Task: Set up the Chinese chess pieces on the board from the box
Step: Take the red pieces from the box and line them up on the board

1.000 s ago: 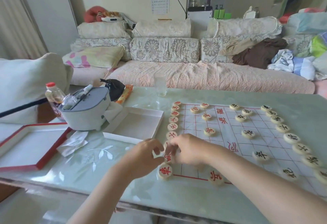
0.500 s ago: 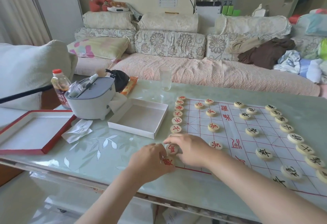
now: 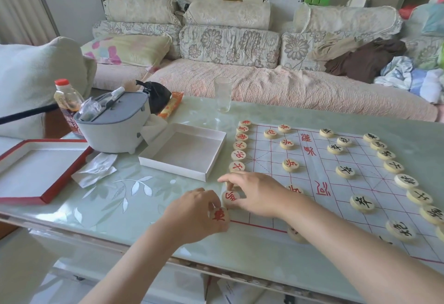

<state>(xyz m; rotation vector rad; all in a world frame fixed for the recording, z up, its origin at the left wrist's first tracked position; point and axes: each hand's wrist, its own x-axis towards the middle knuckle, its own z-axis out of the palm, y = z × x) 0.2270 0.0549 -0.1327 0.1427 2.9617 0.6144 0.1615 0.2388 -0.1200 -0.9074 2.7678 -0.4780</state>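
Note:
The paper chess board point(image 3: 319, 171) lies on the table, red lines on white. Red-lettered pieces point(image 3: 237, 156) line its left edge; black-lettered pieces point(image 3: 406, 181) line the right side, with more of both colours scattered between. My left hand point(image 3: 194, 217) grips a red piece point(image 3: 221, 214) at the board's near left corner. My right hand point(image 3: 254, 193) pinches another red piece point(image 3: 230, 198) just beyond it on the same edge line. The empty white box point(image 3: 185, 150) sits left of the board.
A red-rimmed box lid point(image 3: 36, 171) lies at the far left. A grey container point(image 3: 115, 123), a bottle point(image 3: 67, 101), a crumpled wrapper point(image 3: 96, 169) and a clear glass point(image 3: 223, 97) stand on the glass table point(image 3: 134, 198). A sofa runs behind.
The camera has shifted and the view sits closer. Both hands stay at the board's near left corner, each on a red piece; the left hand's piece now shows its face more.

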